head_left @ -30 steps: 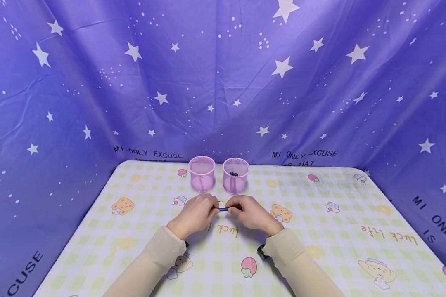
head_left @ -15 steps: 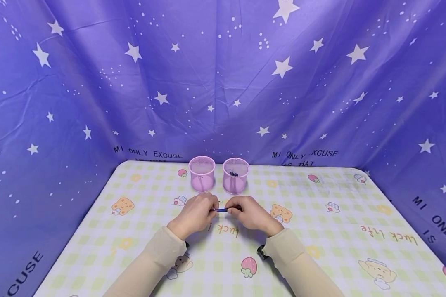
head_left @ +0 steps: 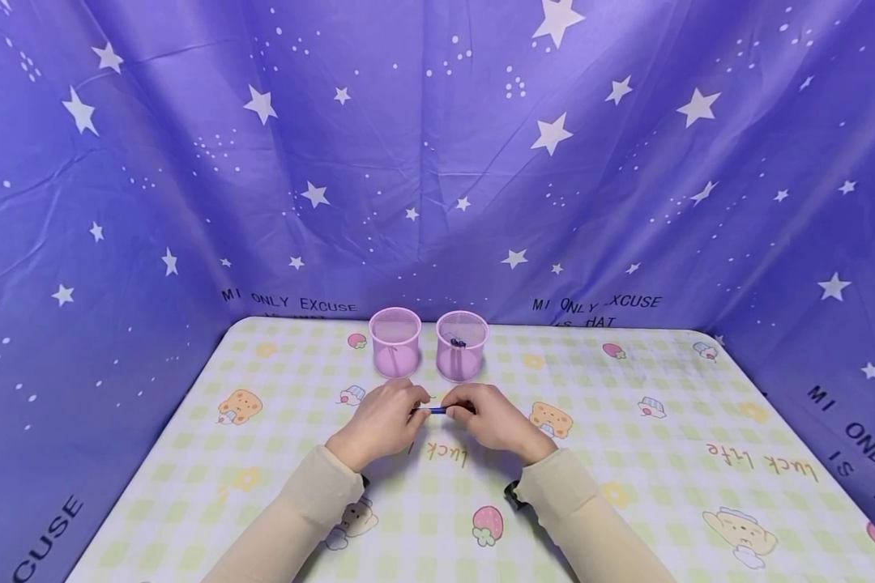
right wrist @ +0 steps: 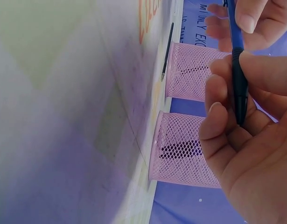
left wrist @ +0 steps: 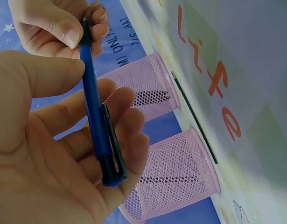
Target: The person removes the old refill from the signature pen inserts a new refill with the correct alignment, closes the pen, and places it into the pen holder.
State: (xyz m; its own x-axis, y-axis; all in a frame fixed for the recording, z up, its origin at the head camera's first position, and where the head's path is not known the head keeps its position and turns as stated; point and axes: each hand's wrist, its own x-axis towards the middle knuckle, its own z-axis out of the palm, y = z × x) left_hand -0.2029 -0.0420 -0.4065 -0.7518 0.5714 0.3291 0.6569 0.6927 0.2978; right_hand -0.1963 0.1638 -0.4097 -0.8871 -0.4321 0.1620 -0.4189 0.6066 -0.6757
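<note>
A blue ballpoint pen (left wrist: 91, 95) with a black clip and dark grip section spans both hands above the table. My left hand (head_left: 385, 414) holds its clip end, thumb on the barrel and fingers curled behind it. The dark grip section (right wrist: 239, 77), its tip pointing toward the palm, is pinched by my right hand (head_left: 490, 414). Just beyond the hands, a thin dark pen refill (left wrist: 194, 119) lies on the table by the cups; the hands hide most of it in the head view.
Two pink mesh pen cups stand side by side behind the hands. The right cup (head_left: 461, 366) contains a dark bundle; a single thin dark strip shows through the left cup (head_left: 397, 361). A checkered cloth (head_left: 423, 510) covers the table, and starry purple curtains (head_left: 437, 162) surround it.
My left fingers have shifted slightly on the pen, and more of its barrel shows between the hands than one second ago. The right hand stays in place.
</note>
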